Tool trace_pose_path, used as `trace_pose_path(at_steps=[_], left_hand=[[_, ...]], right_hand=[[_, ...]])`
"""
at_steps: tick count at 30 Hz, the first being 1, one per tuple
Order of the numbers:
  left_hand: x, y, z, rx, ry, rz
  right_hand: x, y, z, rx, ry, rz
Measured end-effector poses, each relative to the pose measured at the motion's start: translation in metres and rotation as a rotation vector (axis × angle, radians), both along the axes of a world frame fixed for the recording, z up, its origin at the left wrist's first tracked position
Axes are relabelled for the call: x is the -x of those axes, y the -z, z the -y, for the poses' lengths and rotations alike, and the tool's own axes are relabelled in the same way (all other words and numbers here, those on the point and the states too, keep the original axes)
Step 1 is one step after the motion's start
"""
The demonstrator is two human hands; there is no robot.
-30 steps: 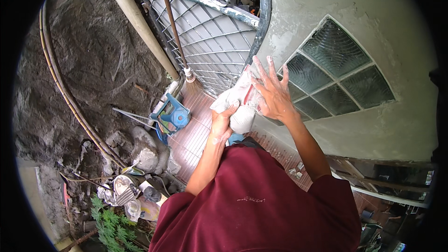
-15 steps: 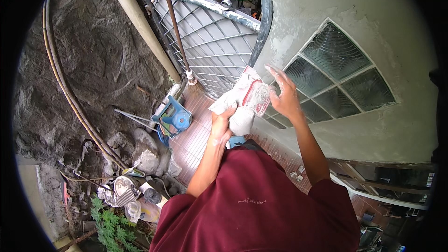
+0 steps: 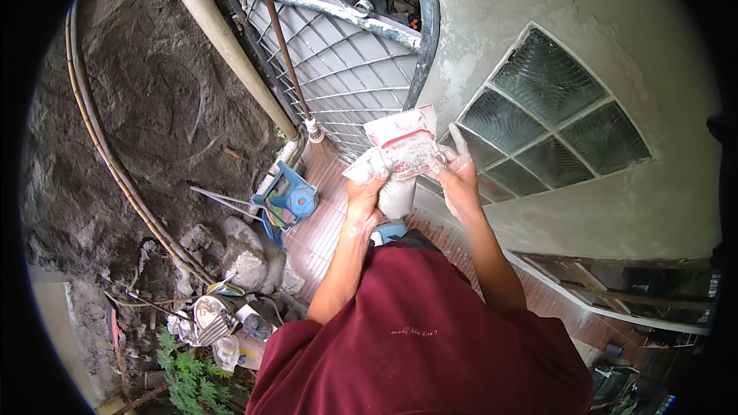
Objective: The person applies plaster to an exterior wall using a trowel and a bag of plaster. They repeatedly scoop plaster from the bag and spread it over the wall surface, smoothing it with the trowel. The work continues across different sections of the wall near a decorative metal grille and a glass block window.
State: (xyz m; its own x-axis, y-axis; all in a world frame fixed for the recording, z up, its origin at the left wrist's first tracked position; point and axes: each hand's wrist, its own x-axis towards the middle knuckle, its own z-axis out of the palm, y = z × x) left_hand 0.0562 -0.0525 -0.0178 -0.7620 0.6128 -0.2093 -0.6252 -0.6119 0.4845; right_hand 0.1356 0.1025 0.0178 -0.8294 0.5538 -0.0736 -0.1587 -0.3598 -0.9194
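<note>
From the head cam I'm looking down at both hands. My L hand point(image 3: 367, 190) is closing around the lower L side of a white bag point(image 3: 397, 198), thumb lying on top, fingers curling under; the bag is bulging out below the grip, approx. in front of my chest. Just above it a red-and-white panel point(image 3: 403, 137) is fanning out, w/ white paste smearing its lower R part. My R hand point(image 3: 459, 175) is touching the panel's R edge, fingers partly bending in, one sticking up; w/ all that white I can't quite tell if it's gripping or only touching.

Beyond my hands a metal gate point(image 3: 338, 69) is standing, w/ a broom point(image 3: 314, 132) leaning on it. A glass-block window point(image 3: 547, 124) is sitting in the wall point(image 3: 615, 211) to the R. A blue stool point(image 3: 296, 198) is resting on the tiled floor point(image 3: 329, 184), L of my L hand.
</note>
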Motion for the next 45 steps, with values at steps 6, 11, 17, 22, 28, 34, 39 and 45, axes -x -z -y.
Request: trace_pose_path(at_steps=[6, 11, 17, 22, 28, 34, 39, 45], left_hand=[[0.0, 0.012, 0.007, -0.044, 0.034, 0.083], [0.007, 0.022, 0.017, -0.037, 0.097, 0.149], [0.017, 0.013, 0.027, -0.047, 0.175, 0.09], [0.031, 0.003, 0.031, 0.05, 0.256, -0.088], [0.041, -0.01, 0.033, 0.187, 0.361, -0.283], [0.043, -0.021, 0.024, 0.363, 0.457, -0.294], [0.043, -0.028, 0.019, 0.438, 0.495, -0.207], [0.043, -0.035, 0.017, 0.579, 0.549, -0.227]], right_hand=[[-0.011, 0.013, -0.011, 0.413, 0.022, -0.14], [-0.031, 0.024, -0.038, 0.683, 0.002, -0.151], [-0.041, 0.025, -0.036, 0.448, 0.085, 0.157], [-0.046, 0.009, -0.029, 0.282, -0.007, 0.165], [-0.043, 0.01, -0.021, 0.143, -0.018, 0.215], [-0.046, 0.015, -0.015, 0.122, 0.02, 0.206], [-0.05, 0.012, -0.012, 0.157, 0.06, 0.19], [-0.05, 0.021, -0.013, 0.169, 0.099, 0.181]])
